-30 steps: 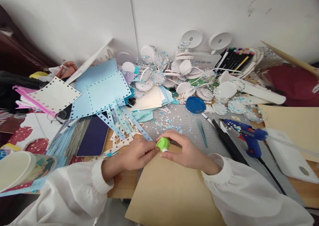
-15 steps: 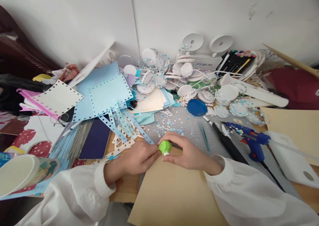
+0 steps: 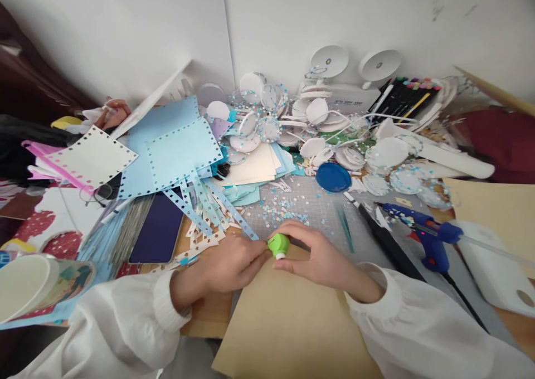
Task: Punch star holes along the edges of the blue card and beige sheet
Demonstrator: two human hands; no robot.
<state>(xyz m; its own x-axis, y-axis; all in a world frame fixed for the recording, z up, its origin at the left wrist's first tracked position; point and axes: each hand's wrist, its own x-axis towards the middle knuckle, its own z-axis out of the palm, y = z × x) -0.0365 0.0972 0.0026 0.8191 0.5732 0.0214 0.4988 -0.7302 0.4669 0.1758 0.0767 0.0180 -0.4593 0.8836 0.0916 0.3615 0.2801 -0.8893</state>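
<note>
Currently the right hand (image 3: 320, 257) holds a small green punch (image 3: 277, 244) between thumb and fingers near the table's (image 3: 209, 316) front edge, above a tan sheet (image 3: 296, 326) jutting past that edge. The left hand (image 3: 232, 263) is pinched narrow against the punch's side; any paper in it is hidden. A blue glue gun (image 3: 434, 239) lies toward the right edge.

Punch (image 3: 277, 244) lime green and white, large paper (image 3: 296, 323) plain tan, card (image 3: 181, 153) pale blue with dark-dotted edges, lid (image 3: 333, 177) solid blue.
</note>
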